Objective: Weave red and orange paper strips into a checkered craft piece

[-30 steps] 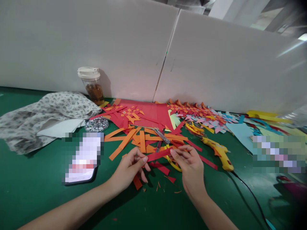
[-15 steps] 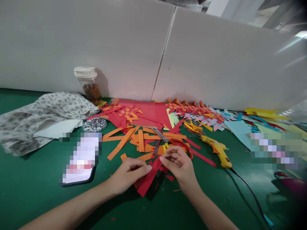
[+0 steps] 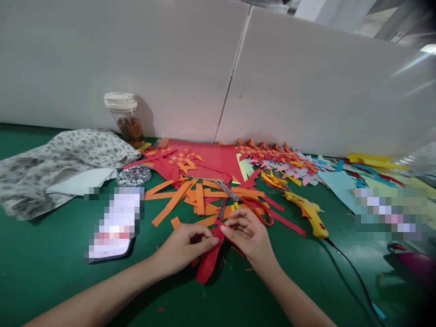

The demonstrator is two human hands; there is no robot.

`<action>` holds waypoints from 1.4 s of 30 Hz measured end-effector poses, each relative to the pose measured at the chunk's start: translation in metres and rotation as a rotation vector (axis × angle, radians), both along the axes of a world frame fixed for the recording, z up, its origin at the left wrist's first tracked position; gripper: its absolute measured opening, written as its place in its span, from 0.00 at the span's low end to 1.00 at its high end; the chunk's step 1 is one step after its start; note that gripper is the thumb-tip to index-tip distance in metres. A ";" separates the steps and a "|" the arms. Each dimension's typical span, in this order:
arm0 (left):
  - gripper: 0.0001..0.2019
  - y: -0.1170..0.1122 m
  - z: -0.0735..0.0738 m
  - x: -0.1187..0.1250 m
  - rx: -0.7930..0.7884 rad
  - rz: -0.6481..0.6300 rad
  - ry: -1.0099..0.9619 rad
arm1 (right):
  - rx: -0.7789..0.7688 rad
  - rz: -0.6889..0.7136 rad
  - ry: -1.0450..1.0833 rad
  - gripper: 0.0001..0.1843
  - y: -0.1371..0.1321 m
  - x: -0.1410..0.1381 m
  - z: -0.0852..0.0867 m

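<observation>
My left hand (image 3: 185, 247) and my right hand (image 3: 248, 238) meet over the green table (image 3: 51, 272), both pinching a red paper strip (image 3: 208, 263) that hangs bent down between them toward me. Their fingertips almost touch at the strip's top. Just beyond lies a heap of orange paper strips (image 3: 200, 200) and red strips, with scissors (image 3: 238, 200) on top, orange handles to the right. Part of the strip is hidden by my fingers.
A yellow glue gun (image 3: 308, 215) with a black cord lies to the right. A phone (image 3: 114, 227), a dish of googly eyes (image 3: 133, 175), patterned cloth (image 3: 57, 163) and a lidded jar (image 3: 126, 119) stand left. Woven paper pieces (image 3: 272, 156) line the white partition (image 3: 306, 81).
The red strip, held level between my hands a second ago, now hangs folded downward. Both hands have drawn together and come closer to me.
</observation>
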State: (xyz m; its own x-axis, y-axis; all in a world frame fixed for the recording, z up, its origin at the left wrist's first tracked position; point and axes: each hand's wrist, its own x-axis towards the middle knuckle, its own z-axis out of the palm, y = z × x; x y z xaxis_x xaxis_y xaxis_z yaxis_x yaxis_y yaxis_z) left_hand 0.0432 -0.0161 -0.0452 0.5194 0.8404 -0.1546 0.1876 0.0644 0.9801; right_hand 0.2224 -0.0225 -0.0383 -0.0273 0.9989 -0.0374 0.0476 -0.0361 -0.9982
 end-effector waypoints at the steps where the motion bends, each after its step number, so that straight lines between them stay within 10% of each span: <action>1: 0.16 0.000 0.001 0.000 0.000 -0.003 0.006 | -0.002 -0.001 -0.004 0.17 0.000 0.000 0.000; 26: 0.11 -0.001 0.001 0.002 -0.108 0.022 -0.084 | 0.075 -0.251 -0.001 0.14 0.009 0.008 0.003; 42: 0.11 0.002 0.003 -0.001 -0.026 0.021 -0.070 | 0.096 -0.060 -0.009 0.13 0.001 0.002 0.006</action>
